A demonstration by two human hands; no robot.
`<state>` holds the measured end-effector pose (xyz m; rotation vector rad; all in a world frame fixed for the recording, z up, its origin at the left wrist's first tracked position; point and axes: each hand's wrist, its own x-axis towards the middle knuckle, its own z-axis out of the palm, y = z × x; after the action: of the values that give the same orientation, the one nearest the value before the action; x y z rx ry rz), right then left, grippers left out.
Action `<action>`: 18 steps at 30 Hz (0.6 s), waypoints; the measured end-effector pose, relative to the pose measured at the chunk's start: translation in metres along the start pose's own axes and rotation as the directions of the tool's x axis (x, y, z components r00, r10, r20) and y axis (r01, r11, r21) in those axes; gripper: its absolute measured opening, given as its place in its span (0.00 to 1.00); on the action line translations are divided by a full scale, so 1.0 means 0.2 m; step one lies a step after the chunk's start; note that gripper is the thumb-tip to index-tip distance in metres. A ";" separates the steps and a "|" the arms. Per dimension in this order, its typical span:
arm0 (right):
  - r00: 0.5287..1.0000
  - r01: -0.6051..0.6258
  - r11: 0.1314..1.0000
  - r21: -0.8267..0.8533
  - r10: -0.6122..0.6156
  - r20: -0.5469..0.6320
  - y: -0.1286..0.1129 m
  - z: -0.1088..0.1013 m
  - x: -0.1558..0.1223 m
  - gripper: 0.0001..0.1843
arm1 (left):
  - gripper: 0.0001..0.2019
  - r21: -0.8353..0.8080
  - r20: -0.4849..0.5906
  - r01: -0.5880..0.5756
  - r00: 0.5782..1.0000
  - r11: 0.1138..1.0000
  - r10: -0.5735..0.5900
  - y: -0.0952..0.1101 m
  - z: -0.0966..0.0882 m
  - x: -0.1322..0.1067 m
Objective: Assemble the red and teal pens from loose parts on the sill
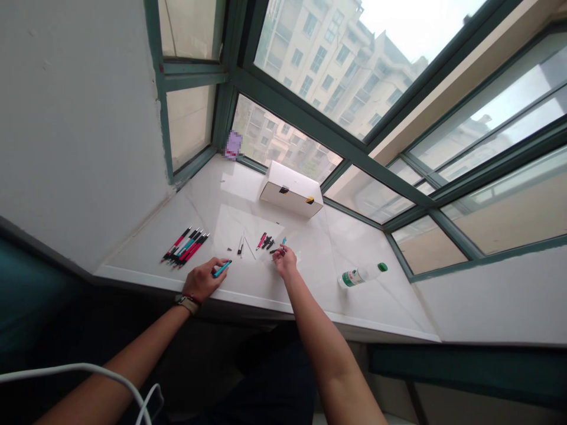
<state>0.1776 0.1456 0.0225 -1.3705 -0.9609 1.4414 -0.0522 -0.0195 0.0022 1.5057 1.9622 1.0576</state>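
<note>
A blue pen barrel (dark-ended) slants in the left hand.

The pen barrel is blue, the bottle cap green, the countertop veined white

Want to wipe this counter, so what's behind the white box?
Behind the white box are a window pane and pale buildings outside; the counter strip directly behind it is hidden.

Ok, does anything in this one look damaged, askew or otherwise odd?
The purple item at the back left looks pixelated, hiding its detail. The left wall has a ragged edge along the window frame, possibly chipped.
</note>
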 end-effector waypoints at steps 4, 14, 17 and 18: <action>0.990 -0.081 0.995 0.058 0.087 -0.112 0.02 -0.01 -0.03 0.11 | 0.10 0.003 0.029 0.011 1.000 1.000 -0.011 0.00 0.00 0.00; 0.992 -0.082 0.996 -0.030 0.084 0.091 -0.04 0.08 -0.18 0.13 | 0.13 0.085 -0.010 -0.023 1.000 0.996 0.024 0.00 0.00 0.00; 0.989 -0.009 0.986 -0.164 0.033 0.142 0.00 0.14 -0.28 0.17 | 0.12 0.091 -0.013 -0.034 0.999 0.995 0.035 0.00 -0.01 0.00; 0.988 0.000 0.983 -0.185 0.029 0.150 0.02 0.15 -0.31 0.19 | 0.12 0.088 -0.016 -0.041 0.999 0.995 0.043 -0.01 -0.01 0.00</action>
<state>0.1452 0.0858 0.0402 -1.4174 -1.2112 1.5157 -0.0538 -0.0206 0.0022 1.5953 2.0219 1.0175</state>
